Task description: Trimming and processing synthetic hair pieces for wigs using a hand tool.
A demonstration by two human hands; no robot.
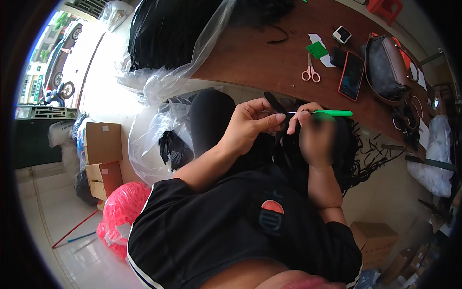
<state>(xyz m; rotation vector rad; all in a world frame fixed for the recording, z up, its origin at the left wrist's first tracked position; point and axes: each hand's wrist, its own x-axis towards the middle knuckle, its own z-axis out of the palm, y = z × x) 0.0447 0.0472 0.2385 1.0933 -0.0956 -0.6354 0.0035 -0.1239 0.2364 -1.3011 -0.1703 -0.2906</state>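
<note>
In front of my body, my left hand (248, 124) pinches a black strap (275, 102) between thumb and fingers. One end of the strap sticks up above the fingertips, and its lower part hangs toward my lap, lost against dark clothing. My right hand (315, 137) is closed on a slim awl-like tool with a green handle (334, 113). Its thin metal shaft points left and reaches the strap at my left fingertips. The shaft's tip is hidden, so I cannot tell whether it goes through the strap. Part of my right hand is blurred.
The brown table (240, 62) bears pink-handled scissors (311, 72), a phone (351, 76), a green packet (316, 50) and a handbag (387, 67). Many black strips (163, 33) lie in clear plastic at the far left. Cardboard boxes (103, 142) and a pink bag (126, 202) stand left.
</note>
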